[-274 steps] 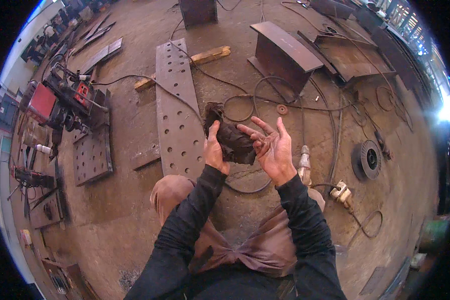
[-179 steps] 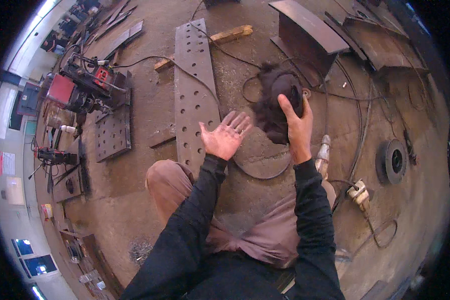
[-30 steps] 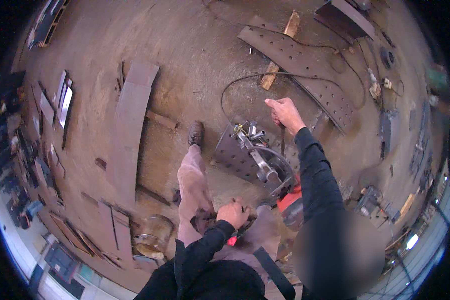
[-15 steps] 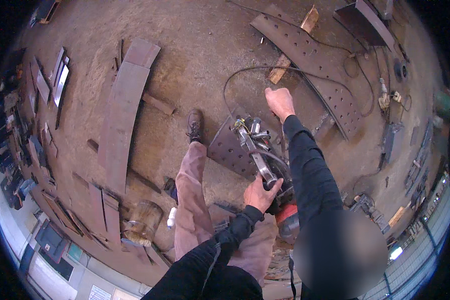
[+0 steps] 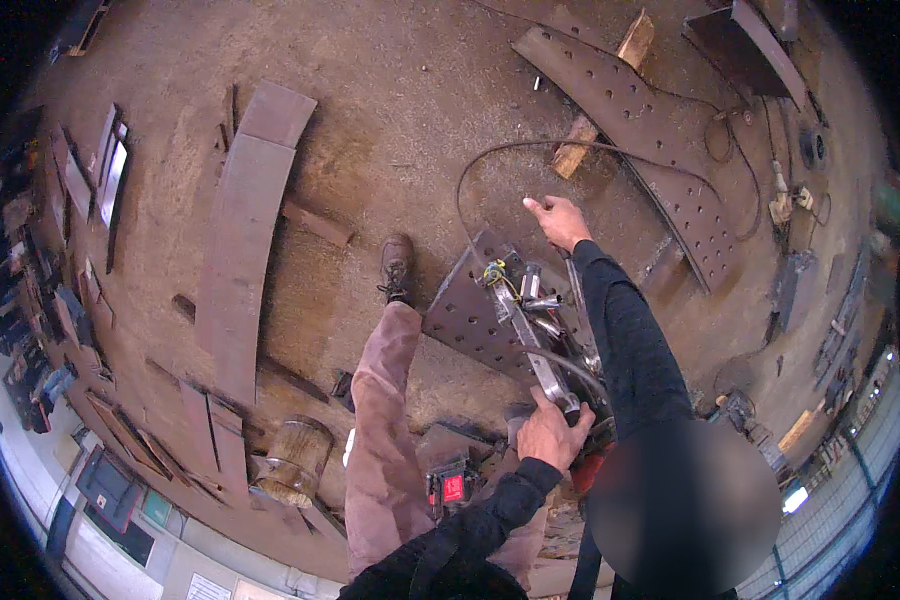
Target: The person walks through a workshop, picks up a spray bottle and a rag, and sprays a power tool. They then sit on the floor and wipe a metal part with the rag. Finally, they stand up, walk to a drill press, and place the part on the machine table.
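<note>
Left hand clamped round the near end of a long metal tool, resting on a perforated steel plate just beyond that grip. Right hand past the far end, fingers loosely curled, holding nothing visible. Probably heavy, rigid, smooth-sided; best gripped with both hands, well apart.

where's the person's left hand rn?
Head view, lower centre: the left hand grips the near end of a long metal tool lying over a perforated steel plate, just right of the person's trouser leg.
</note>
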Demonstrator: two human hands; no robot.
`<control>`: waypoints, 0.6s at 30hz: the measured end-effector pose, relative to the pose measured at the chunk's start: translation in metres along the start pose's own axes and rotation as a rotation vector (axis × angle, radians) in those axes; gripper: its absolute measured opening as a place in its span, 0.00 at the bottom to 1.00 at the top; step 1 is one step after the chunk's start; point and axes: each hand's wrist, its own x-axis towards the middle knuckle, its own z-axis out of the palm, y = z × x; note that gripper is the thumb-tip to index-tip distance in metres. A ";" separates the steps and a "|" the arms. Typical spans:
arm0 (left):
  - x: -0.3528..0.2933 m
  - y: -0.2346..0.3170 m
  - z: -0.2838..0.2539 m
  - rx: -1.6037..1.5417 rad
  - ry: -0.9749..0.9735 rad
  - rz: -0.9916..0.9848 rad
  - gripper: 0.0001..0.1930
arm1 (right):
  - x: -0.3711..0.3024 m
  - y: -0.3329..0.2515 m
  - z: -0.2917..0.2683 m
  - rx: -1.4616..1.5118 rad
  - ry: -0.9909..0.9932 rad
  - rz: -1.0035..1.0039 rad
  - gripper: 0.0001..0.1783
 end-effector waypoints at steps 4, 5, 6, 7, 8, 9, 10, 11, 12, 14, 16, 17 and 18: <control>0.004 -0.005 0.002 -0.002 0.050 0.014 0.41 | -0.012 -0.007 0.004 -0.037 0.111 -0.126 0.32; 0.004 -0.007 0.003 -0.010 0.070 0.047 0.40 | -0.010 -0.007 0.001 -0.047 0.074 -0.096 0.31; 0.003 -0.010 0.003 -0.004 0.062 0.057 0.39 | -0.012 -0.006 -0.001 -0.055 0.038 -0.068 0.31; 0.002 -0.009 -0.001 0.004 0.055 0.073 0.39 | -0.013 -0.002 0.000 -0.036 0.057 -0.048 0.31; 0.002 -0.009 -0.004 0.012 0.048 0.090 0.38 | -0.014 0.003 -0.001 -0.041 0.086 -0.035 0.31; 0.002 -0.011 -0.006 0.042 0.031 0.101 0.38 | -0.017 0.008 -0.002 -0.046 0.114 -0.021 0.31; 0.001 -0.012 -0.008 0.073 0.020 0.111 0.38 | -0.019 0.011 -0.002 -0.047 0.142 -0.013 0.30; 0.001 -0.014 -0.011 0.105 0.010 0.120 0.38 | -0.021 0.013 -0.003 -0.041 0.164 -0.002 0.30; 0.000 -0.015 -0.015 0.121 -0.002 0.133 0.38 | -0.022 0.016 -0.005 -0.034 0.185 0.009 0.30; 0.003 -0.012 -0.022 0.146 -0.032 0.165 0.38 | -0.023 0.031 -0.010 -0.022 0.252 0.033 0.31; 0.003 -0.011 -0.029 0.206 -0.081 0.223 0.38 | -0.030 0.051 -0.011 0.004 0.332 0.069 0.33; 0.005 -0.012 -0.033 0.232 -0.093 0.248 0.38 | -0.035 0.053 -0.013 -0.006 0.342 0.061 0.31; 0.007 -0.012 -0.037 0.278 -0.109 0.267 0.39 | -0.041 0.057 -0.014 -0.040 0.384 -0.021 0.29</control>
